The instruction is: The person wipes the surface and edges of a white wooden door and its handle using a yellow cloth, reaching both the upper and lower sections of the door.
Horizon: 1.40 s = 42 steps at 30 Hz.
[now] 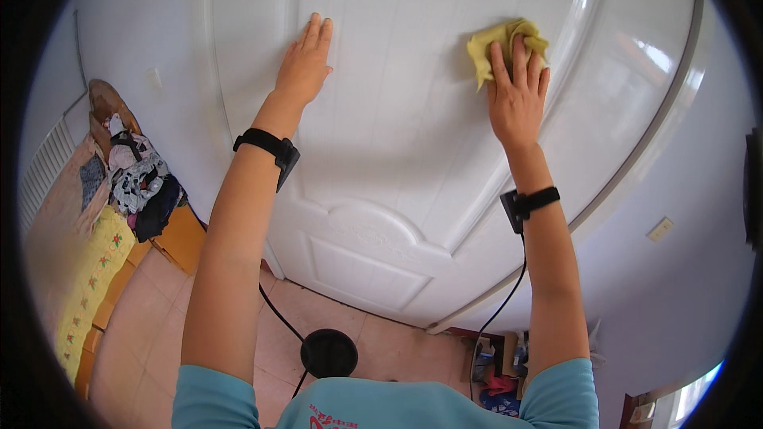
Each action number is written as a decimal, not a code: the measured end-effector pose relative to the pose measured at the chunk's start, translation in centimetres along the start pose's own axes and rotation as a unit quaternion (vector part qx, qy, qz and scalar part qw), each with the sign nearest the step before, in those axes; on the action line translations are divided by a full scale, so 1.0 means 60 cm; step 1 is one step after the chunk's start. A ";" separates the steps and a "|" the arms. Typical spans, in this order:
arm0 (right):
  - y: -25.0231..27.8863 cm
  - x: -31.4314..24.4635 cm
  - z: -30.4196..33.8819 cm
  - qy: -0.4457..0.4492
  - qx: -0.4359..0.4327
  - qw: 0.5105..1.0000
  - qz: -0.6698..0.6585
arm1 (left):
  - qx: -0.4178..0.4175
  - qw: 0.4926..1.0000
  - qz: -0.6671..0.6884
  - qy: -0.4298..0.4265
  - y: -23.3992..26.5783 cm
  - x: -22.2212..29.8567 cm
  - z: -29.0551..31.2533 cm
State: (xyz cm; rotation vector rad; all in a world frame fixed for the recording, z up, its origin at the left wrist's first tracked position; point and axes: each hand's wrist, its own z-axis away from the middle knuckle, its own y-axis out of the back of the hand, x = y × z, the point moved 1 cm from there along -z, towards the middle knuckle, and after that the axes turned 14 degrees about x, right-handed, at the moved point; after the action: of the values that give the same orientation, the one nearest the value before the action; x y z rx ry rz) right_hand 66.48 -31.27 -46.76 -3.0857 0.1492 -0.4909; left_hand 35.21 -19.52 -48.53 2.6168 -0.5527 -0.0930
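Note:
A white panelled door (397, 111) with moulded trim fills the middle of the view. Flat against its upper left part lies my left hand (306, 63), fingers stretched out and holding nothing. Farther right, my right hand (518, 99) presses a crumpled yellow cloth (483, 49) to the door's surface, its fingers spread over the fabric. Each forearm wears a black strap with a small black device (518, 205), and black cables hang down from them.
On the left stands a wooden bed with a yellow flowered cover (99, 282) and a heap of clothes (143, 179). A round black bin (330, 353) sits on the pink tiled floor (397, 349). Boxes and small items (501, 373) lie at lower right, below a wall socket (660, 229).

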 end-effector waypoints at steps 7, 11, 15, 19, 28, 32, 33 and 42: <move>-0.023 -0.070 0.025 -0.011 -0.057 0.998 0.021 | -0.023 0.982 0.183 -0.041 0.006 -0.065 0.046; -0.027 -0.095 0.057 -0.002 -0.077 0.997 0.011 | -0.122 0.969 0.208 -0.052 -0.018 -0.115 0.201; -0.027 -0.115 0.088 -0.001 -0.100 0.995 0.006 | -0.276 0.929 0.246 0.018 -0.002 -0.148 0.394; -0.041 -0.136 0.106 0.011 -0.091 0.996 -0.007 | -0.279 0.921 0.268 0.041 0.067 -0.189 0.539; -0.086 -0.249 0.004 0.093 -0.082 0.990 -0.059 | -0.224 0.893 0.292 0.258 0.186 -0.176 0.611; -0.115 -0.296 -0.024 0.122 -0.098 0.985 -0.068 | -0.246 0.891 0.250 0.288 0.235 -0.145 0.603; -0.121 -0.310 -0.030 0.129 -0.094 0.984 -0.076 | -0.241 0.897 0.236 0.286 0.245 -0.147 0.615; -0.163 -0.381 -0.050 0.168 -0.086 0.980 -0.066 | -0.220 0.897 0.168 0.345 0.364 -0.187 0.738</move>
State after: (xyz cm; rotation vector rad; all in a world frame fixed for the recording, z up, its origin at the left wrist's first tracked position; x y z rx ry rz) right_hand 44.79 -19.34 -50.67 -3.1620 -0.0124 -1.0581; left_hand 9.95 -51.61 -78.45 1.8938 -0.6146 0.7100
